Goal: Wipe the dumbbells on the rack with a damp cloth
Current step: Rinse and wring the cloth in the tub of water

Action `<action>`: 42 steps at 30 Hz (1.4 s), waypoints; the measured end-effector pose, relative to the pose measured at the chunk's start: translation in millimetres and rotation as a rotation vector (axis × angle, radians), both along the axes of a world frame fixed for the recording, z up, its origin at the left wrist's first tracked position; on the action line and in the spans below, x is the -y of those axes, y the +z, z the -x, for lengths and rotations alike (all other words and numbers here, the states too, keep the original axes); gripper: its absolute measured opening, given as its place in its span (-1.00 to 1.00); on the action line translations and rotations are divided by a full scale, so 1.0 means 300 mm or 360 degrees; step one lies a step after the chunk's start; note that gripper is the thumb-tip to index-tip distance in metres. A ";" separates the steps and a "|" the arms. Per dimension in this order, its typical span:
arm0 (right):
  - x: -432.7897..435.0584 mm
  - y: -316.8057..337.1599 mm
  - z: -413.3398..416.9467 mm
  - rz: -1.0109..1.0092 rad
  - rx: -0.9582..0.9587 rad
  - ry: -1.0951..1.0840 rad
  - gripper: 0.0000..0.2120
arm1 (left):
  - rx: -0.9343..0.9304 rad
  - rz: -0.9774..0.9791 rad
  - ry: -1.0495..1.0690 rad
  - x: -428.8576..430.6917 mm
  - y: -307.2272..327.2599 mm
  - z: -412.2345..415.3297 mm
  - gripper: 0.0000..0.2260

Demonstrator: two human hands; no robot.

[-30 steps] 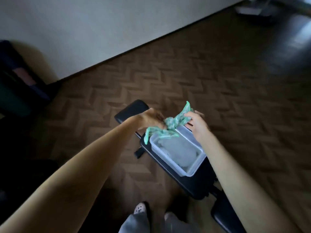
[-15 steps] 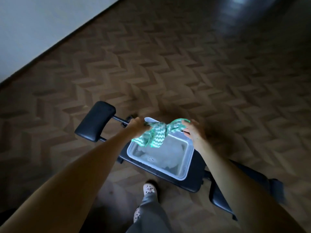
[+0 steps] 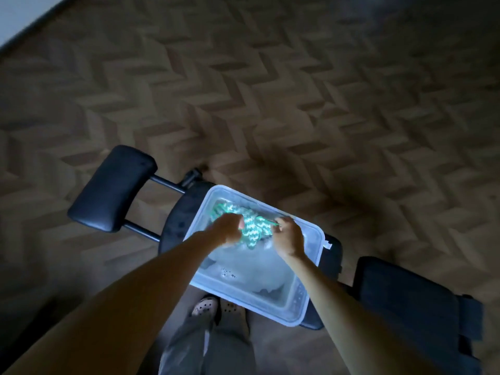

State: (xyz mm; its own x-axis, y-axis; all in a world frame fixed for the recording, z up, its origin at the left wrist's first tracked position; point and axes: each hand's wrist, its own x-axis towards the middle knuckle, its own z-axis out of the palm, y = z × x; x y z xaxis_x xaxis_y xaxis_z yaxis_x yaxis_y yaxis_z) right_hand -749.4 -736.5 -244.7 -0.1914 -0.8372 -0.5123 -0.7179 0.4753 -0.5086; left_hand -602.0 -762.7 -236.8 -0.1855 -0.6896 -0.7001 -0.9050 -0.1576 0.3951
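Plainly this is the wetting step, with no dumbbells or rack in view. At the far left a dark padded roller [image 3: 111,188] sticks out on two bars from the end of the black desk [image 3: 176,220]. A clear plastic tub [image 3: 313,299] sits on that end of the desk and covers most of its width. The left hand [image 3: 228,231] is closed in a fist round one end of the cloth [image 3: 253,230], a green and white zigzag rag bunched in the far half of the tub near its far left corner. Whether the cloth's lower folds reach the water I cannot tell. The right hand [image 3: 288,236] pinches the other end with curled fingers, just inside the tub's far edge. I judge the cloth soft, limp and light. Once soaked it will be heavier, dripping and a little slick, so it is best gripped in a full fist at each end and twisted over the tub. The tub's thin walls would probably flex and slop water if pushed. Right of the tub, the desk's longer pad [image 3: 405,301] runs toward the right edge of the view.
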 end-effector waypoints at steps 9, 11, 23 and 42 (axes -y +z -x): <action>-0.008 -0.283 0.010 -0.0274 0.0287 0.0276 -0.76 | -0.0090 -0.0131 -0.0031 0.023 -0.317 0.072 -0.71; -0.007 -0.323 0.018 -0.0301 0.0155 0.0264 -0.74 | -0.0068 -0.0154 -0.0040 0.031 -0.346 0.061 -0.62; -0.016 -0.282 0.077 0.0002 0.0045 -0.0345 -0.69 | 0.0419 0.0381 0.0029 0.076 -0.278 0.034 -0.66; 0.023 -0.309 0.021 -0.0379 0.0652 -0.0630 -0.82 | 0.0156 0.0227 0.0188 0.047 -0.345 0.042 -0.74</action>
State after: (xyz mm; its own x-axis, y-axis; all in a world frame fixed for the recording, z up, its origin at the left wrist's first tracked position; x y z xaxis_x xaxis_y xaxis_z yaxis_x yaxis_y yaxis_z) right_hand -755.6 -743.5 -337.5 -0.2122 -0.5965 -0.7741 -0.2323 0.8002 -0.5529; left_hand -614.6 -776.9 -340.4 -0.0332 -0.7958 -0.6046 -0.9188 -0.2138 0.3318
